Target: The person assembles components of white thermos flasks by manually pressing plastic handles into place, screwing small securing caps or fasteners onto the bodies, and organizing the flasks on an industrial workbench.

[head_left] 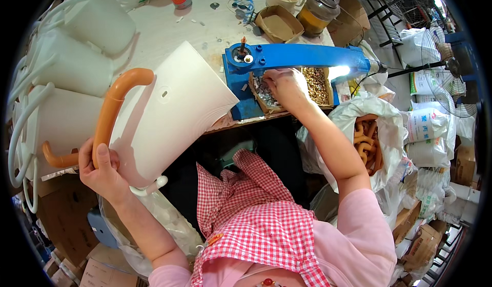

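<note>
The left hand (100, 166) was seen at about eight o'clock, its grip clenched around the lower end of an orange handle (110, 112), the thumb pressed flat along it. The handle was arched over a white bag (169, 112), which was held tilted above the edge of the surface (169, 30); the bag's far side and the handle's second end were hidden behind its body. A white handle tip (151, 187) was seen protruding beneath the bag, its origin not to be made out.

The right hand (288, 86) was reached toward one o'clock, under the arm of a blue press (287, 58), with the fingers curled down into a box of small metal parts (264, 94). Whether anything was pinched could not be told, since the fingertips were covered by the back of the hand. A second box of brass-coloured pieces (316, 84) was partly hidden behind the press arm.

At nine o'clock a stack of white bags (77, 56) was cut off by the dark rim. At three o'clock a sack of orange handles (366, 141) was only half visible.
</note>
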Demonstrator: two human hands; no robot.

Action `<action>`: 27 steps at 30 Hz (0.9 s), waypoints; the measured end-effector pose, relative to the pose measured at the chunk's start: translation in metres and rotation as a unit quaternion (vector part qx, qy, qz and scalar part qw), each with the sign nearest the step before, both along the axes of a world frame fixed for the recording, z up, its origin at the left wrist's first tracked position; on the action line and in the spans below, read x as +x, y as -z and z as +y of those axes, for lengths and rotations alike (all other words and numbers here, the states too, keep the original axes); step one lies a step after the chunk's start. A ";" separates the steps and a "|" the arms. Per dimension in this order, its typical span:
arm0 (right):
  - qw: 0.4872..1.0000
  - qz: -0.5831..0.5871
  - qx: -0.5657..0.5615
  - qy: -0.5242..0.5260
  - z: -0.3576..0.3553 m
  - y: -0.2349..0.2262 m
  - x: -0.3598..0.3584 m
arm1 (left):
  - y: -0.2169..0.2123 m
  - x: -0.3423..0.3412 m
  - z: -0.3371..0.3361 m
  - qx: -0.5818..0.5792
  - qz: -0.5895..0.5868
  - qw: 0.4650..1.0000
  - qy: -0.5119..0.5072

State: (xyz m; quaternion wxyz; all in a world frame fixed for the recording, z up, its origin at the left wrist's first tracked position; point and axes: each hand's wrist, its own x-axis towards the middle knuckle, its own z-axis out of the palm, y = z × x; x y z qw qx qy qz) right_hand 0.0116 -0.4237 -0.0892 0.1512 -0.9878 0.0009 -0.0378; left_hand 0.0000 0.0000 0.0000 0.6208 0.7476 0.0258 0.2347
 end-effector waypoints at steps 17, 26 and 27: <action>0.867 -0.401 0.262 -0.136 0.046 -0.120 0.040 | -0.005 0.009 -0.002 0.002 -0.039 0.999 -0.008; 0.853 -0.468 0.046 -0.225 0.043 -0.106 0.052 | -0.008 0.009 0.000 -0.033 -0.033 0.999 0.007; 0.853 -0.469 0.047 -0.226 0.043 -0.106 0.052 | -0.007 0.010 0.000 -0.033 -0.033 0.999 0.006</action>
